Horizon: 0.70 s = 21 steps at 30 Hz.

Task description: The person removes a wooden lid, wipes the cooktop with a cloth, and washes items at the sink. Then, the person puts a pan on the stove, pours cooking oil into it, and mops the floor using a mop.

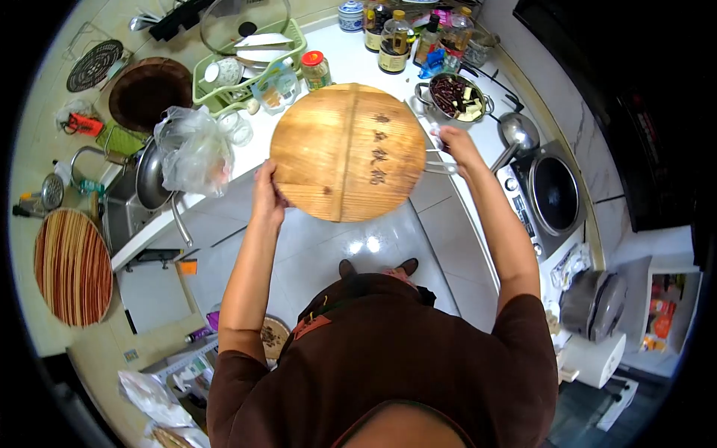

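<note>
A round wooden pot lid (310, 149) is held up over the counter's front edge, with a raised bar across it and dark characters on its right part. My left hand (267, 194) is closed on the lid's left rim. My right hand (461, 148) is closed just beyond the lid's right edge. Whitish, loop-like parts (441, 166) show beside its fingers, too small and partly hidden to name. Behind that hand, a two-handled metal pot (457, 98) holds dark red dried pieces and pale chunks.
A ladle (517, 134) lies by the cooktop (554, 193) on the right. Sauce bottles (393, 52) and a red-capped jar (316, 71) stand at the back. To the left are a green dish rack (209, 93), a plastic bag (193, 153), a pan (151, 175) and the sink (127, 209).
</note>
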{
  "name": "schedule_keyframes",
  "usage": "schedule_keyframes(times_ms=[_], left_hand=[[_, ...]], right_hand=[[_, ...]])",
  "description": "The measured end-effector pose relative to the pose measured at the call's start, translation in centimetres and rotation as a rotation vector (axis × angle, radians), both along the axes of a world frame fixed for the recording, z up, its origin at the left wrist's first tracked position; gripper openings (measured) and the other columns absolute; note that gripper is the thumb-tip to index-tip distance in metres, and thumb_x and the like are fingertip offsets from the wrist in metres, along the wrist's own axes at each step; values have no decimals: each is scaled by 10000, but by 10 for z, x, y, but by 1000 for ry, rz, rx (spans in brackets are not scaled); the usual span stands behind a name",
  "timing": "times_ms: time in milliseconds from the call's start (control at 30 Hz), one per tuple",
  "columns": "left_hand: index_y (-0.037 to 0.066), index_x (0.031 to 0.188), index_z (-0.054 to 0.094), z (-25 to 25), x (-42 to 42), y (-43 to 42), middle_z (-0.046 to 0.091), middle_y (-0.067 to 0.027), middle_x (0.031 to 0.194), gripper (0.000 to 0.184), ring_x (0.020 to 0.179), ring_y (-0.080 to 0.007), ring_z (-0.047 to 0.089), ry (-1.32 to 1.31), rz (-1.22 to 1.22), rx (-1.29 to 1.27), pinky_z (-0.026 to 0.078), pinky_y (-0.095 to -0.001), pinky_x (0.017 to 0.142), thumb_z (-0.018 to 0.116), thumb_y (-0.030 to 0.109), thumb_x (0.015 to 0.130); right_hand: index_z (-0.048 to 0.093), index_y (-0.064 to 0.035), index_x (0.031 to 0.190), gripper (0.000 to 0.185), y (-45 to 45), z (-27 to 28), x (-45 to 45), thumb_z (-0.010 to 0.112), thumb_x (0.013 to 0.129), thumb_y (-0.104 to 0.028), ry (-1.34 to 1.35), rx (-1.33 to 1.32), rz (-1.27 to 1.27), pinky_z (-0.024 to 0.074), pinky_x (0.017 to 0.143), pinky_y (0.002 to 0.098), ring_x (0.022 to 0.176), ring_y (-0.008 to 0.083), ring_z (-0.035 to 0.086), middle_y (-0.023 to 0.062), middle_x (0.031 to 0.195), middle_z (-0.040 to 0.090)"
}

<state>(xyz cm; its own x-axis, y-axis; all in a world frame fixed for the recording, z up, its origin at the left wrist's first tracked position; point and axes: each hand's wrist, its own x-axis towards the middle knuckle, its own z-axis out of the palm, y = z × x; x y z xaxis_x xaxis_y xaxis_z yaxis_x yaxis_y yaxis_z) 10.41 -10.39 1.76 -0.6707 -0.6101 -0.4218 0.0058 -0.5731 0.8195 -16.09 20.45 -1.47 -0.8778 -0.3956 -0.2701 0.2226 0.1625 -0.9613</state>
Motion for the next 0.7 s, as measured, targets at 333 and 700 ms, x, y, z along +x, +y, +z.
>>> schedule_keyframes(times_ms=[333, 700], left_hand=[[133, 1160, 531, -42, 30, -83, 615, -67, 1102, 372, 897, -222, 642, 46, 99, -32, 525, -374, 568, 511, 373, 877], [130, 1306, 431, -91, 30, -118, 515, -104, 1297, 537, 1072, -272, 582, -138, 148, -6, 498, -386, 614, 484, 449, 878]], right_hand=[[666, -67, 759, 164, -153, -44, -28, 637, 829, -212, 101, 142, 283, 370, 533, 307, 609, 112, 433, -7, 644, 530], [731, -134, 834, 174, -289, -118, -104, 574, 800, -201, 502, 469, 494, 509, 708, 359, 765, 285, 649, 137, 878, 685]])
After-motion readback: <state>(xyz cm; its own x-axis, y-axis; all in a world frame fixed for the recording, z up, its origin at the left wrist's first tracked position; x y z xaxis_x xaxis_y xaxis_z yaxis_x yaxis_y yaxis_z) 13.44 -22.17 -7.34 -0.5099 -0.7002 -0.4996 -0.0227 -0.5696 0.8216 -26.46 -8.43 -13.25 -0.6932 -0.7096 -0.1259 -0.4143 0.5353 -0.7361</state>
